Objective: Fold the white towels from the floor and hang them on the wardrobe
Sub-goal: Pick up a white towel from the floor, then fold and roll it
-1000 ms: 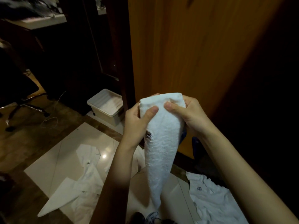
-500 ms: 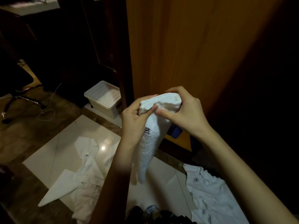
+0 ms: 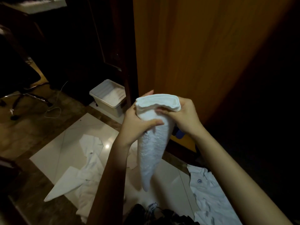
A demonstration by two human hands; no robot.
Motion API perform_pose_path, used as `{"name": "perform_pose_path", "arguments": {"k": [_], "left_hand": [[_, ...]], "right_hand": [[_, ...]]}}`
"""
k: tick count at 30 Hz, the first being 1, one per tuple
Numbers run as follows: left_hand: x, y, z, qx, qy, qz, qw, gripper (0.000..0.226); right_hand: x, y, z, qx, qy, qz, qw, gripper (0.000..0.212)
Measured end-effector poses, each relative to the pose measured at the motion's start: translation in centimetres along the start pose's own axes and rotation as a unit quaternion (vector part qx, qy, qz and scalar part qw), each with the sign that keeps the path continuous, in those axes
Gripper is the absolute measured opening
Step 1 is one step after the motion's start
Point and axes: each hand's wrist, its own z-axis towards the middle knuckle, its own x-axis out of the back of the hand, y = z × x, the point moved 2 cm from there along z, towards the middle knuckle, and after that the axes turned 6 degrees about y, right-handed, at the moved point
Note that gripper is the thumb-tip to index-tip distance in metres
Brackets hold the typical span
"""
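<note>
1. The white terry towel [image 3: 154,140], folded lengthwise into a narrow strip, is held up in front of the orange-brown wooden wardrobe panel [image 3: 194,62]; its layered top edge is level and its lower end tapers to a point hanging free above the floor.
2. The left hand [image 3: 138,122] grips the towel just below its top edge, thumb laid across the front and fingers wrapped behind.
3. The right hand [image 3: 181,114] pinches the right end of the top edge, fingers curled round the folded layers.
4. Below, on the pale glossy floor tile [image 3: 68,148], a crumpled white cloth with a small dark emblem [image 3: 90,161] lies at the left, spreading down to a pointed corner.
5. A second white cloth with a blue emblem [image 3: 209,197] lies at the lower right.
6. A white lidded plastic bin [image 3: 108,98] stands on the floor beside the wardrobe's dark edge.
7. An office chair's wheeled base [image 3: 29,98] sits at the far left, with a thin white cable [image 3: 53,111] looped near it.
</note>
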Motion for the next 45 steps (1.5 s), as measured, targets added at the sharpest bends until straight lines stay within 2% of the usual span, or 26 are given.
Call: {"name": "perform_pose_path", "arguments": {"k": [2, 7, 10, 12, 16, 19, 21, 23, 25, 28, 31, 36, 39, 41, 43, 45], "left_hand": [[0.4, -1.4, 0.0, 0.051, -0.026, 0.040, 0.998, 0.083], [0.5, -3.6, -0.5, 0.117, -0.131, 0.009, 0.985, 0.072], [-0.2, -4.0, -0.8, 0.133, -0.197, -0.011, 0.971, 0.064], [-0.9, -3.8, -1.0, 0.153, -0.208, -0.028, 0.966, 0.059], [-2.5, -2.7, -0.9, 0.162, -0.168, -0.121, 0.965, 0.047], [-3.3, -1.3, -0.8, 0.167, -0.098, -0.221, 0.956, 0.029], [-3.3, -0.3, -0.4, 0.171, -0.044, -0.255, 0.951, 0.025], [-2.9, 0.6, 0.2, 0.179, 0.011, -0.289, 0.940, 0.031], [-2.0, 1.1, 0.6, 0.193, 0.056, -0.324, 0.924, 0.038], [-0.4, 0.9, 0.9, 0.201, 0.101, -0.342, 0.913, 0.052], [0.8, 0.0, 0.9, 0.195, 0.120, -0.314, 0.921, 0.057], [1.6, -2.3, -0.9, 0.230, 0.039, -0.274, 0.933, 0.054], [1.1, -3.0, -2.7, 0.306, 0.018, -0.285, 0.908, 0.053], [1.1, -3.1, -3.2, 0.323, -0.008, -0.302, 0.897, 0.070], [1.7, -2.9, -3.4, 0.330, -0.043, -0.267, 0.905, 0.096], [2.1, -2.3, -3.5, 0.332, -0.097, -0.219, 0.912, 0.110]], "right_hand": [[-0.3, -0.2, 0.4, -0.029, -0.032, 0.010, 0.999, 0.038], [0.1, -1.1, 1.3, -0.109, -0.051, 0.076, 0.990, 0.021], [1.1, -2.2, 2.6, -0.179, -0.032, 0.144, 0.973, 0.028], [1.9, -3.0, 3.6, -0.214, -0.021, 0.189, 0.958, 0.036], [3.1, -3.4, 5.1, -0.270, -0.017, 0.222, 0.937, 0.030], [3.7, -1.6, 4.5, -0.262, 0.002, 0.269, 0.927, 0.053], [3.2, 1.0, 2.4, -0.268, -0.044, 0.333, 0.903, 0.062], [2.3, 4.0, -0.5, -0.295, -0.135, 0.346, 0.880, 0.075], [1.6, 6.3, -3.0, -0.324, -0.196, 0.229, 0.897, 0.086], [0.8, 7.4, -4.6, -0.321, -0.217, 0.077, 0.919, 0.057], [0.3, 6.8, -4.6, -0.301, -0.187, 0.074, 0.932, 0.047], [0.1, 3.8, -2.7, -0.267, -0.126, 0.168, 0.940, 0.045], [-0.2, 1.6, -0.5, -0.272, -0.082, 0.221, 0.933, 0.044], [-0.4, 0.1, 0.7, -0.276, -0.076, 0.263, 0.921, 0.037], [-0.3, -1.1, 1.7, -0.280, -0.067, 0.315, 0.904, 0.027], [0.1, -1.9, 2.6, -0.272, -0.034, 0.355, 0.894, 0.024]]}}
